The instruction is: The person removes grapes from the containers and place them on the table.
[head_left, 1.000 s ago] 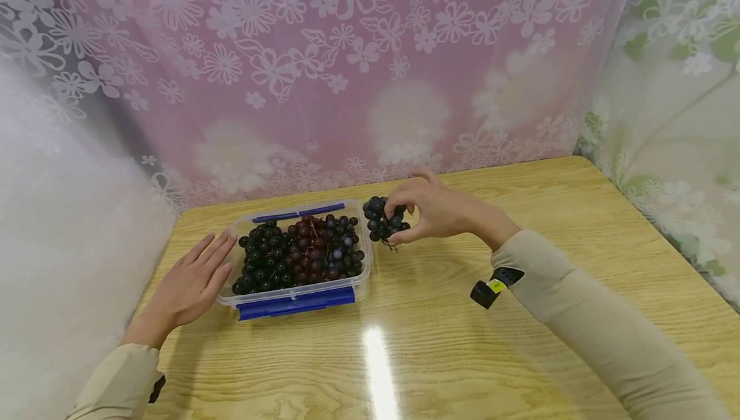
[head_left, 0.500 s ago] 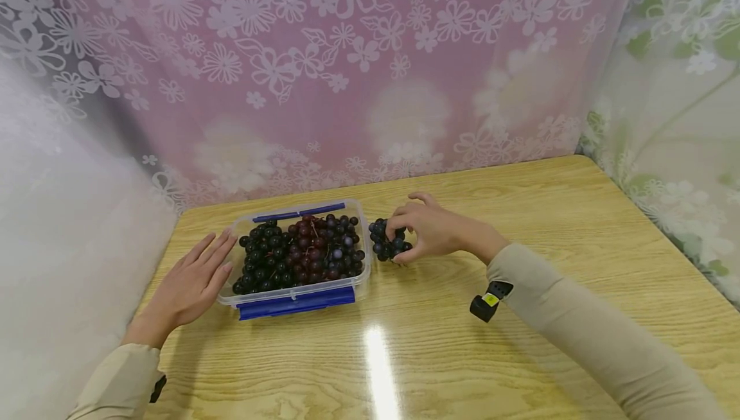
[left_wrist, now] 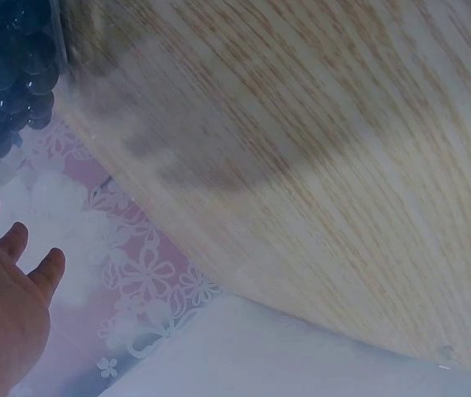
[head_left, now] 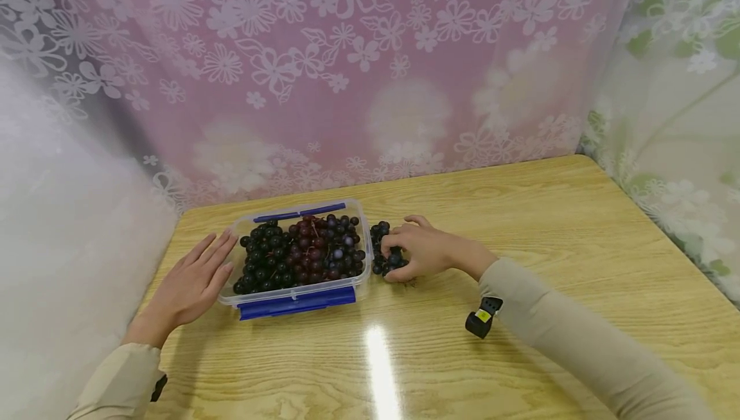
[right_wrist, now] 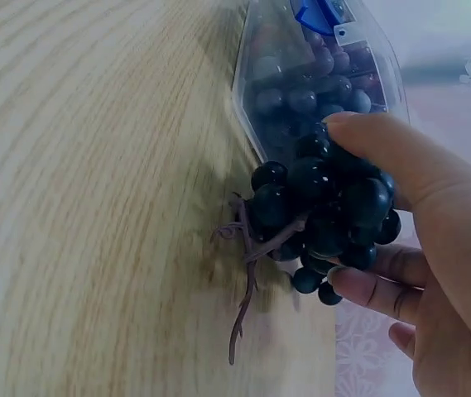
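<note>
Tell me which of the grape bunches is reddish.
The middle bunch in the clear container: it looks dark red, while the left bunch, right bunch and the held bunch in the right hand look almost black.

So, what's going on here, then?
A person's right hand is holding a dark grape bunch just outside the right side of a clear box. Their left hand lies at the box's left edge. Inside are red grapes with dark grapes on both sides. Whether the held bunch touches the table is hard to tell.
</note>
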`<state>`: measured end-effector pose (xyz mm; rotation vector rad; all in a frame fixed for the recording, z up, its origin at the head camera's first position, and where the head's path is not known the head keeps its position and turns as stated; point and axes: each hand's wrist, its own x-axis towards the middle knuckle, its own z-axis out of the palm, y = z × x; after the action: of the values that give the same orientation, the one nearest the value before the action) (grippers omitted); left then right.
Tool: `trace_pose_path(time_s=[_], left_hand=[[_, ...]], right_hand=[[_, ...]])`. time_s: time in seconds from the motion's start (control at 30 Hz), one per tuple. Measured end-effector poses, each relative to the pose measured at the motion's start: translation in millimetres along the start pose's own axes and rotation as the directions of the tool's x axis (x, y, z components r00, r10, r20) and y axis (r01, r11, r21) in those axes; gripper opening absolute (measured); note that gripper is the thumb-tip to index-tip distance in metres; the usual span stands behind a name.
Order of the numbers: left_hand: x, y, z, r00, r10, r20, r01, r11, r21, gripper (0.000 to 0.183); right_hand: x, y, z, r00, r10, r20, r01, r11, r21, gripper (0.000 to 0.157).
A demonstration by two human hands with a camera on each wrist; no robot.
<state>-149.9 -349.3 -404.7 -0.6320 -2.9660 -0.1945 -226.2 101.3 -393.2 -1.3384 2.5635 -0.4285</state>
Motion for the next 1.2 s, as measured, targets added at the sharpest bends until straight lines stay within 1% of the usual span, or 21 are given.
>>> trace_pose_path(time_s=[0.13, 0.23, 0.37, 0.53, 0.63, 0.77, 0.9, 1.03, 1.2], left_hand=[[1.3, 0.4, -0.6, 1.0, 0.008, 0.01, -0.008, 1.0, 0.0, 0.056], [1.8, 0.9, -0.8, 1.0, 0.017, 0.008, -0.017, 1.0, -0.003, 0.056], [2.2, 2.8, -2.2, 1.0, 0.013, 0.011, -0.013, 1.0, -0.019, 0.054], [2.6, 5.7, -4.4, 1.0, -0.019, 0.009, 0.019, 1.0, 0.012, 0.053], [2.5, 6.2, -5.3, 1.0, -0.018, 0.005, 0.018, 0.999, 0.046, 0.053], [1.5, 5.0, -4.6, 1.0, -0.012, 0.011, 0.011, 0.998, 0.063, 0.053], [1.6, 3.5, -3.3, 1.0, -0.006, 0.007, 0.005, 0.998, 0.068, 0.054], [2.8, 2.6, -2.6, 1.0, 0.005, -0.004, -0.004, 0.998, 0.069, 0.054], [2.4, 2.3, -1.1, 1.0, 0.012, -0.006, -0.011, 0.997, 0.071, 0.054]], right_hand=[[1, 1, 5.3, 0.999, 0.038, -0.016, -0.038, 0.999, 0.035, 0.028], [3, 3, 9.6, 0.998, 0.065, -0.011, -0.064, 0.996, 0.068, 0.026], [5, 5, 13.7, 0.996, 0.085, -0.011, -0.084, 0.993, 0.082, 0.025], [3, 4, 14.5, 0.996, 0.082, -0.031, -0.081, 0.996, 0.047, 0.027], [2, 3, 13.6, 0.996, 0.081, -0.039, -0.08, 0.996, 0.027, 0.028], [0, 2, 11.2, 0.996, 0.082, -0.043, -0.082, 0.997, -0.006, 0.031], [-3, 1, 6.1, 0.995, 0.098, -0.03, -0.098, 0.995, -0.017, 0.038], [-7, 2, -1.0, 0.993, 0.115, -0.029, -0.115, 0.993, 0.027, 0.048], [-10, 4, -8.8, 0.993, 0.108, -0.053, -0.105, 0.992, 0.063, 0.058]])
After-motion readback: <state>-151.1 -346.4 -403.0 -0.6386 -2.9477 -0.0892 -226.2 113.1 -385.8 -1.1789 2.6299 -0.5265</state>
